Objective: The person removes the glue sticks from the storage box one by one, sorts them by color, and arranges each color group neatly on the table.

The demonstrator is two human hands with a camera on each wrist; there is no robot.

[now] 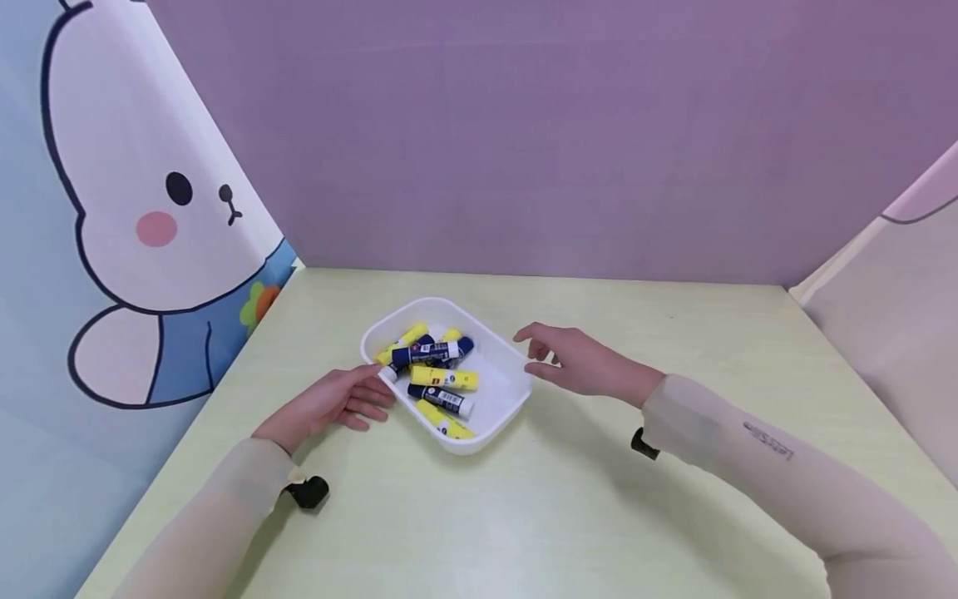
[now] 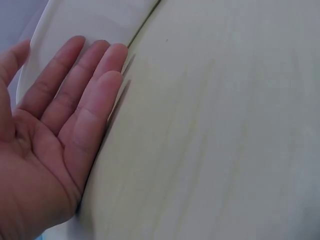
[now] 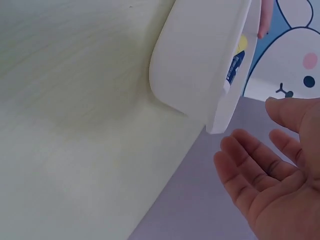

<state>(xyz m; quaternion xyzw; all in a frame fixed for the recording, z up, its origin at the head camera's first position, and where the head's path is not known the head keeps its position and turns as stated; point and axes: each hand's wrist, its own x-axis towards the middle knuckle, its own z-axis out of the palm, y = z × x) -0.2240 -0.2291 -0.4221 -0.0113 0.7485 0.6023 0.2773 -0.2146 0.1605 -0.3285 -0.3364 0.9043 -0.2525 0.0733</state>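
A white plastic tray [image 1: 503, 374] sits on the table with several glue sticks heaped toward its left side. Some are yellow, such as the glue stick [image 1: 444, 378] in the middle; others are dark blue with white ends, like the glue stick [image 1: 425, 353] above it. My left hand [image 1: 337, 398] is at the tray's left side, its thumb side by the rim. In the left wrist view its fingers [image 2: 95, 107] are extended beside the tray wall. Just off the tray's right corner, my right hand [image 1: 580, 359] has loosely bent fingers and nothing in its grasp.
The pale wooden table [image 1: 479, 524] extends around the tray. A purple panel [image 1: 554, 141] stands along its back edge. On the left is a panel with a cartoon animal [image 1: 150, 249], and a pale panel [image 1: 891, 324] rises on the right.
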